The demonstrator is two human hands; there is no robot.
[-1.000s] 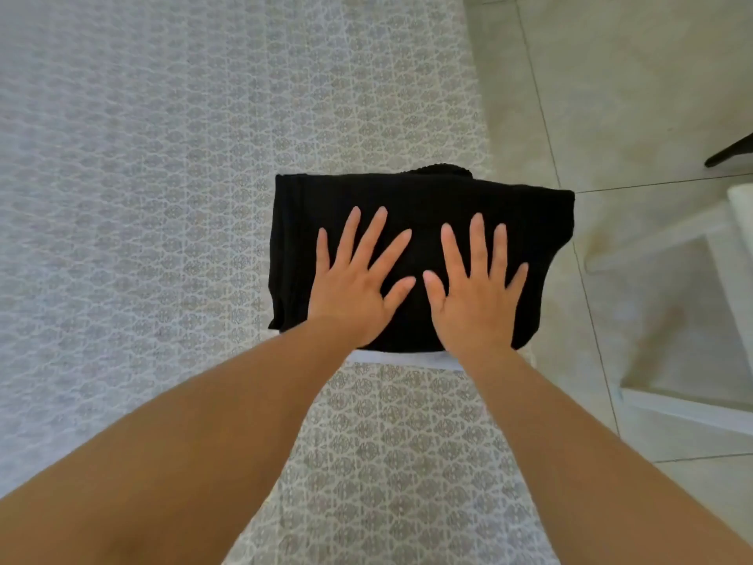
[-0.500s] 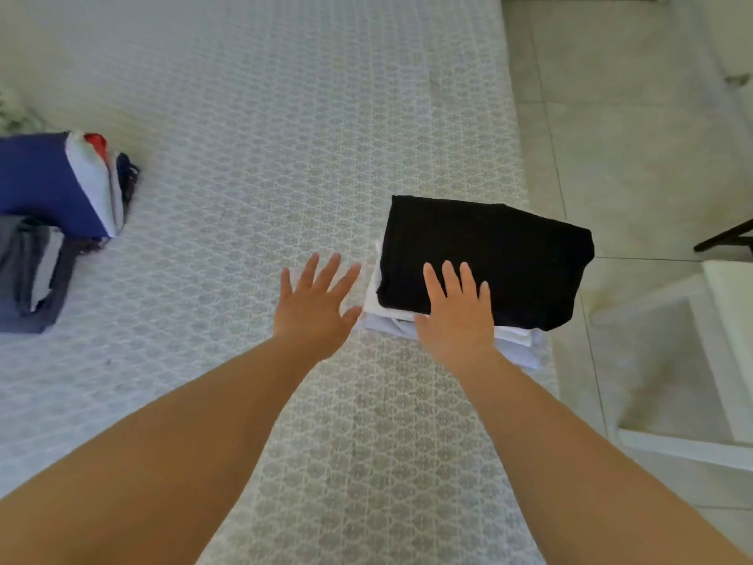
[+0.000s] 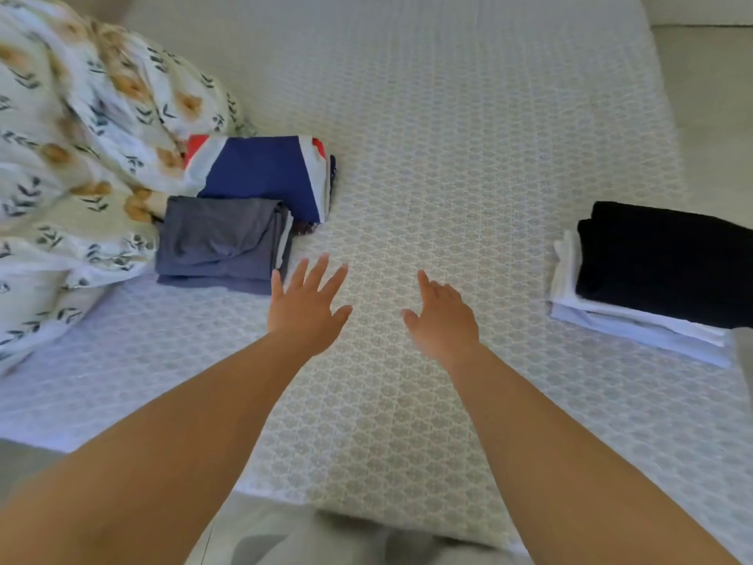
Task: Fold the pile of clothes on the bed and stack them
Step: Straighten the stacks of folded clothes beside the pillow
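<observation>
While your left hand (image 3: 306, 310) and right hand (image 3: 442, 320) hover mid-frame, fingers spread, empty: grey garment (image 3: 222, 242) left, black-topped stack (image 3: 660, 275) right.

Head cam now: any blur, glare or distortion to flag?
Head view: motion blur smears the floral white duvet at the left edge; the folded black garment is cut off by the right edge; wide-angle stretch swells the forearms near the bottom; light is soft and even, no glare; left hand and right hand slightly soft.
</observation>
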